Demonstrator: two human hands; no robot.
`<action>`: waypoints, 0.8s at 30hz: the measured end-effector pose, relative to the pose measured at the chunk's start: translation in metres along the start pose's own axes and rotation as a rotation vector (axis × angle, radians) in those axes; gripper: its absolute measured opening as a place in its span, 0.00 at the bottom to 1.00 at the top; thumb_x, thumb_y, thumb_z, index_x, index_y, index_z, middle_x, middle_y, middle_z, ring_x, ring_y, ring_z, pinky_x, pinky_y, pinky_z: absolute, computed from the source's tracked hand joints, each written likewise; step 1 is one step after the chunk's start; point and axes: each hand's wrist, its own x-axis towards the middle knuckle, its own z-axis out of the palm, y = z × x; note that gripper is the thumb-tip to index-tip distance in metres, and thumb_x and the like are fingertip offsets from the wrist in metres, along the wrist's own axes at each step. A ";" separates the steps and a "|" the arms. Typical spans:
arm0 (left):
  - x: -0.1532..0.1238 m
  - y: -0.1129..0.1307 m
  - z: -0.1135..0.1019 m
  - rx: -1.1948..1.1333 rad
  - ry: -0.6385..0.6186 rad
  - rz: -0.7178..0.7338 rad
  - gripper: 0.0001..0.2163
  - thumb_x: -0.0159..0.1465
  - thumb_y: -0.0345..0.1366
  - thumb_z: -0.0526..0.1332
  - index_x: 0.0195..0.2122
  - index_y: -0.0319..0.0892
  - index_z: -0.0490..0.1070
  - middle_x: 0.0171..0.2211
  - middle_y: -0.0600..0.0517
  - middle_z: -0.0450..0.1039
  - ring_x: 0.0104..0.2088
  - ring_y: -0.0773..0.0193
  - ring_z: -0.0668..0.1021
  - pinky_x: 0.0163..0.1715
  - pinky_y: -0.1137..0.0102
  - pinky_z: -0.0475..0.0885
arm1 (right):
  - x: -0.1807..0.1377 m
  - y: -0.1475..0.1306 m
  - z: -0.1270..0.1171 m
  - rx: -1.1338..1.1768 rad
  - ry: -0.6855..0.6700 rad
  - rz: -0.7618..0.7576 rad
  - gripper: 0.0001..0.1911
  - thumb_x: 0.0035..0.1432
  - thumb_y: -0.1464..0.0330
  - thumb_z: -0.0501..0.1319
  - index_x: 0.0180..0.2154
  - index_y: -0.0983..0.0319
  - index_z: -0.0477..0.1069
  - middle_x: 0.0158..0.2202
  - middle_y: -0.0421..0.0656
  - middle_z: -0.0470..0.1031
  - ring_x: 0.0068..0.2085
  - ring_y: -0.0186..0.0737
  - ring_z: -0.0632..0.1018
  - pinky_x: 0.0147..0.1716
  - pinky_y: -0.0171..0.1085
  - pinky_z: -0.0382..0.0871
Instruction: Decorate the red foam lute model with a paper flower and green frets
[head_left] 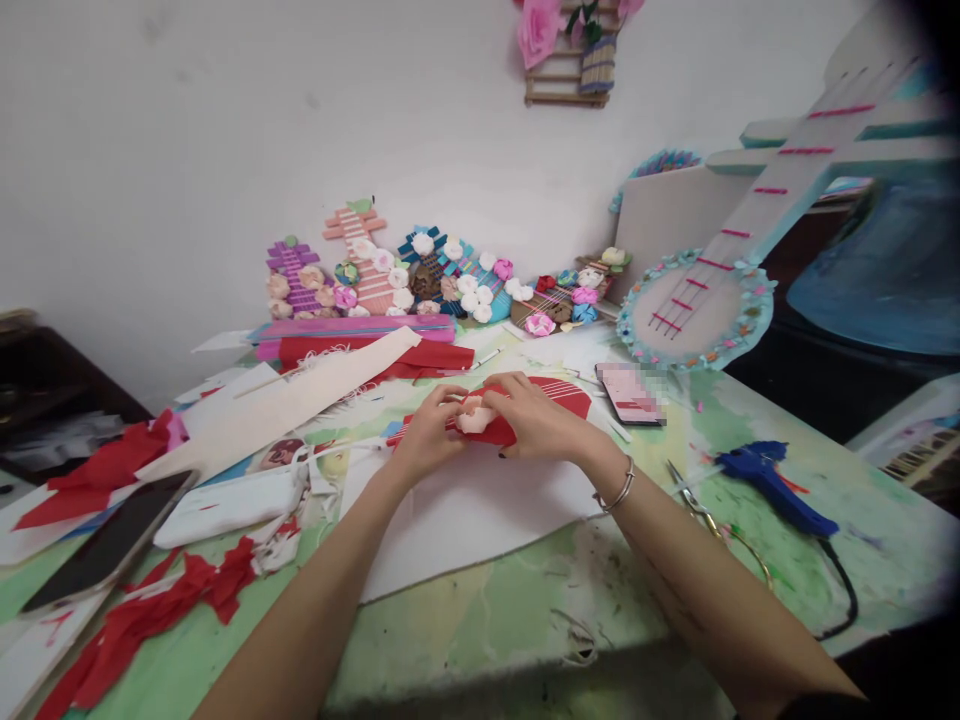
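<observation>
Our left hand [426, 437] and right hand [537, 420] pinch a pale paper flower [475, 416] over a red cutout [559, 396], at the far edge of a white sheet [465, 525]. At three o'clock from them lie scissors [694, 500] and a blue glue gun [772, 490]; at eight o'clock a dark phone [112, 540]; at twelve o'clock a row of flowered little guitars [420, 280]

Paper flower [475, 415]: pale pink. Guitar-shaped cutout [561, 396] under it: red, thin white string lines. Sheet [480, 515]: white. Table [510, 610]: green and yellow marbled, white streaks. Glue gun [772, 487]: blue; cord [845, 590]: black. Bangle [619, 490]: silver. Crepe scraps [150, 620]: red. Phone [105, 545]: black. Pouch [225, 505]: white, red marks. Big guitar cutout [701, 300]: off-white, pink fret bars, light-blue rim with coloured dots. Small guitars [364, 265] at wall [187, 130]: purple, pink-and-white striped, blue; roses [472, 290] on them white, pink, peach. Wall: white.
</observation>
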 end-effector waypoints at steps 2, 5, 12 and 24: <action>-0.002 0.001 0.002 0.005 0.006 0.010 0.13 0.48 0.22 0.58 0.34 0.41 0.71 0.45 0.46 0.66 0.49 0.56 0.70 0.48 0.61 0.69 | -0.002 -0.001 0.001 -0.026 -0.002 -0.004 0.31 0.41 0.73 0.65 0.50 0.59 0.62 0.52 0.49 0.60 0.54 0.52 0.60 0.46 0.49 0.63; -0.003 0.001 0.004 0.012 0.017 0.019 0.14 0.48 0.22 0.58 0.35 0.41 0.71 0.45 0.46 0.66 0.49 0.56 0.70 0.48 0.60 0.69 | -0.005 -0.002 0.002 -0.044 0.021 -0.003 0.31 0.42 0.74 0.65 0.50 0.58 0.63 0.51 0.49 0.61 0.53 0.52 0.60 0.46 0.48 0.63; -0.005 -0.002 0.006 0.024 0.024 0.027 0.10 0.49 0.24 0.60 0.32 0.40 0.71 0.44 0.45 0.66 0.48 0.56 0.70 0.47 0.61 0.69 | -0.007 -0.002 0.005 -0.071 0.026 0.003 0.24 0.45 0.72 0.63 0.47 0.59 0.66 0.50 0.49 0.63 0.51 0.52 0.61 0.46 0.49 0.62; -0.005 0.000 0.006 0.035 0.018 0.009 0.11 0.49 0.24 0.59 0.35 0.40 0.71 0.45 0.46 0.66 0.48 0.57 0.70 0.46 0.63 0.70 | -0.010 -0.002 0.004 0.005 0.044 -0.008 0.30 0.43 0.75 0.64 0.50 0.59 0.63 0.51 0.48 0.61 0.52 0.49 0.61 0.48 0.46 0.63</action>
